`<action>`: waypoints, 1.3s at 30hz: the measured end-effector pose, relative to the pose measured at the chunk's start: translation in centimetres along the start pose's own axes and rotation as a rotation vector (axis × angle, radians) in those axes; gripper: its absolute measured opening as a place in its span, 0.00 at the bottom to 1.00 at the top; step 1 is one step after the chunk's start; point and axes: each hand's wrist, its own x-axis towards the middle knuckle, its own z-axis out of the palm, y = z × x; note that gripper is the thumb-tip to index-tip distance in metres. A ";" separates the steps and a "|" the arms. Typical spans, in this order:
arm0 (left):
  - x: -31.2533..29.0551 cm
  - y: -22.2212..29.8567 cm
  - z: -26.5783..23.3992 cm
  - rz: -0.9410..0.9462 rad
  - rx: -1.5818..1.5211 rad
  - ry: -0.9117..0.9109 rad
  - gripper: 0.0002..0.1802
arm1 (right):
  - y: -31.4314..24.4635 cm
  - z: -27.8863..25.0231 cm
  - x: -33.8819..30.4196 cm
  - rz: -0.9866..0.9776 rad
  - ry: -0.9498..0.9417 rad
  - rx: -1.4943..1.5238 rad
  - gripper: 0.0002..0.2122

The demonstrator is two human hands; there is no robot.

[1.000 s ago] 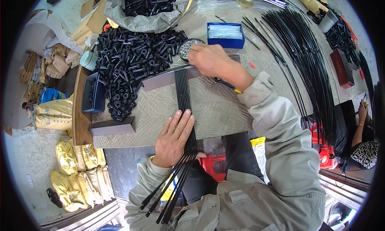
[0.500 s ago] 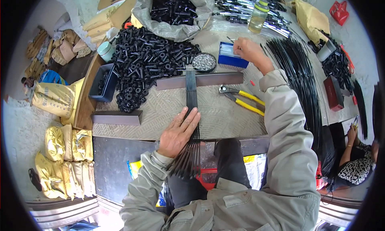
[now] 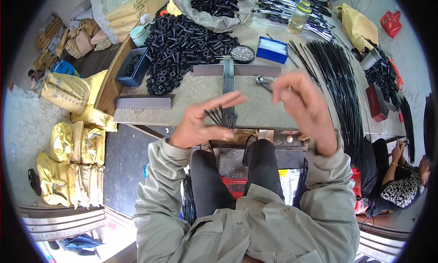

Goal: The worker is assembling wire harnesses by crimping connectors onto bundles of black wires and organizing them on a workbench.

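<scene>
A bundle of thin black rods (image 3: 228, 87) lies across a dark metal bar (image 3: 253, 70) on the bench, its near ends fanned out over the front edge. My left hand (image 3: 200, 119) is beside those near ends, fingers stretched and thumb apart, with the rod ends showing between them. To the right, my right hand (image 3: 305, 108) hangs above the bench edge, loosely curved and slightly blurred, with nothing visible in it. It hides most of the pliers, whose metal head (image 3: 263, 80) shows. A round dish of small silvery pieces (image 3: 242, 54) touches the far end of the rods.
A heap of black bolt-like parts (image 3: 182, 46) fills the back left, beside a blue bin (image 3: 132, 67). Back right stand a blue box of thin pale sticks (image 3: 272, 50) and a bottle (image 3: 299, 17). Long black rods (image 3: 335, 85) lie along the right. Another person (image 3: 404, 185) sits far right.
My right hand has left the blue box and come back toward me. My left hand has lifted from flat on the rods to their near ends. The view has shifted.
</scene>
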 end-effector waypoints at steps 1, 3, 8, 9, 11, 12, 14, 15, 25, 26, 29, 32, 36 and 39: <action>-0.1 1.4 0.1 -0.001 0.009 0.001 0.32 | -1.4 0.6 -0.4 -0.006 0.002 0.006 0.09; 0.4 4.5 0.5 -0.047 0.015 0.020 0.25 | -4.2 0.9 -0.5 -0.276 -0.046 -0.420 0.10; 0.5 5.7 1.5 -0.025 0.076 0.076 0.14 | -5.0 2.7 -1.1 -0.217 0.058 -0.556 0.13; 0.4 5.7 1.5 -0.021 0.083 0.075 0.14 | -4.7 2.9 -1.1 -0.213 0.071 -0.503 0.14; 0.3 5.7 1.6 -0.001 0.116 0.119 0.13 | -3.9 3.1 -1.0 -0.200 0.095 -0.395 0.16; 0.2 5.7 1.7 0.006 0.130 0.141 0.13 | -3.6 3.2 -1.0 -0.201 0.097 -0.395 0.16; 0.2 5.6 1.6 0.012 0.128 0.138 0.13 | -2.8 3.3 -0.7 -0.238 0.096 -0.273 0.17; 0.3 5.4 1.6 0.018 0.125 0.136 0.13 | -2.6 3.3 -0.8 -0.254 0.096 -0.212 0.18; 0.7 5.6 1.7 0.019 0.355 0.038 0.14 | -4.1 1.6 -0.8 -0.506 0.089 -0.757 0.17; 0.9 5.8 1.9 0.025 0.297 0.037 0.14 | -4.1 1.3 -0.4 -0.492 0.067 -0.703 0.17; 1.4 5.8 2.2 0.042 0.187 0.040 0.15 | -3.8 0.8 -0.2 -0.488 0.005 -0.669 0.17; 1.4 5.9 1.9 0.030 0.217 -0.038 0.15 | -3.7 0.4 0.0 -0.513 -0.080 -0.702 0.16; 1.2 5.7 0.0 0.189 0.709 -0.113 0.18 | -4.2 1.3 0.2 -0.517 -0.093 -0.719 0.16; 1.5 4.7 -0.3 0.339 0.709 -0.066 0.20 | -4.7 2.2 0.2 -0.427 -0.073 -0.689 0.16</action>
